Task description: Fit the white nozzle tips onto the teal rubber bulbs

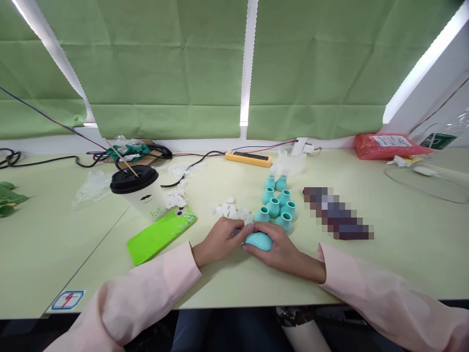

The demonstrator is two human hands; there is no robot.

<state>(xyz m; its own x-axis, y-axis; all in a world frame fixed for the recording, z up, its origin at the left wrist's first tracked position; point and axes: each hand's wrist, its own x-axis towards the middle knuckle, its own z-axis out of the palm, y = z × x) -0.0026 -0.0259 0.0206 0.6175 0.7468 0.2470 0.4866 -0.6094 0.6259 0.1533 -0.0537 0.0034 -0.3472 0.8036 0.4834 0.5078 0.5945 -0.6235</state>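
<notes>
A glossy turquoise rounded piece [259,240] is held low over the table near its front edge. My right hand [276,247] wraps round it from the right, fingers above and thumb below. My left hand [224,239] meets it from the left with curled fingers; its fingertips touch the top left of the piece, and what they pinch is too small to make out. Just beyond my hands stand several small turquoise vase-shaped pieces [273,207] with open necks. Two at the back [281,183] have clear tips on top. Small white translucent bits [230,210] lie in a pile left of them.
A green phone case [161,235] and a lidded paper cup [142,195] with a stick stand left. A yellow power strip [249,158] and cables lie behind. A blurred dark object [337,215] is at right, a red package [388,146] at back right.
</notes>
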